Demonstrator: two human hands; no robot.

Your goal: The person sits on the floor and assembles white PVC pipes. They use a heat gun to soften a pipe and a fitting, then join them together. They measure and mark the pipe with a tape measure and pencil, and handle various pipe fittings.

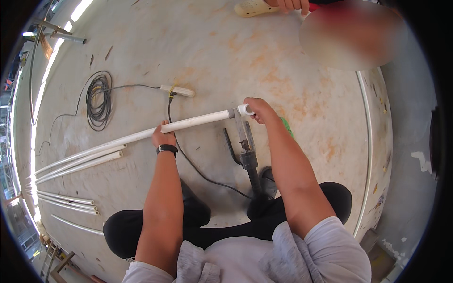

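My left hand point(163, 137), with a black watch at the wrist, is closed around a long white plastic pipe point(198, 121) that slants up to the right. A white pipe fitting point(244, 110) with a round opening is gripped in my right hand point(256, 110). Between the pipe's right end and the fitting is a grey round die point(231, 113) on the flat plate of a pipe welding iron point(249, 160). The iron's black handle points down toward my feet, and a dark forked stand flanks its plate. How deep the pipe and fitting sit on the dies cannot be made out.
Several white pipes point(101, 162) lie on the concrete floor at left. A coiled dark cable point(98, 101) runs to a white power strip point(178, 90), whose cord reaches the iron. Something green point(287, 127) lies beyond my right forearm. Another person's hand point(293, 5) shows at the top.
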